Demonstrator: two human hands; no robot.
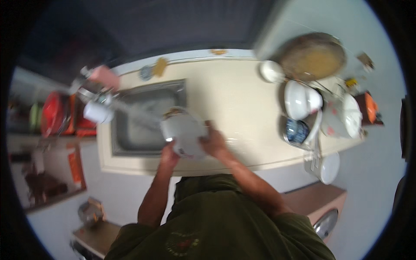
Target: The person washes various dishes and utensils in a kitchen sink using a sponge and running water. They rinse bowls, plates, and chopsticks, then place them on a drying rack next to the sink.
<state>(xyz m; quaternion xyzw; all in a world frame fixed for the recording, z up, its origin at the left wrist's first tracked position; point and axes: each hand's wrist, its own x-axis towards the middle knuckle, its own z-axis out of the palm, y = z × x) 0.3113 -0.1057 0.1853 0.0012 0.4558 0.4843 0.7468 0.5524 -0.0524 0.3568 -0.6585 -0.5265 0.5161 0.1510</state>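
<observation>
Both of my hands grip a large white bowl with a coloured pattern near its rim. It is tilted and blurred, over the right edge of a stainless steel sink. My left hand holds its lower left side. On the right side, my right hand has its fingers against the wall of the bowl. The bowl's far inside is hidden. A pale, blurred streak runs from the tap area towards the bowl; it looks like running water.
Left of the sink stand a pink bottle and a white cup-like thing. A yellow sponge and a scourer lie behind it. At right are stacked white bowls, blue patterned bowls and a large wok.
</observation>
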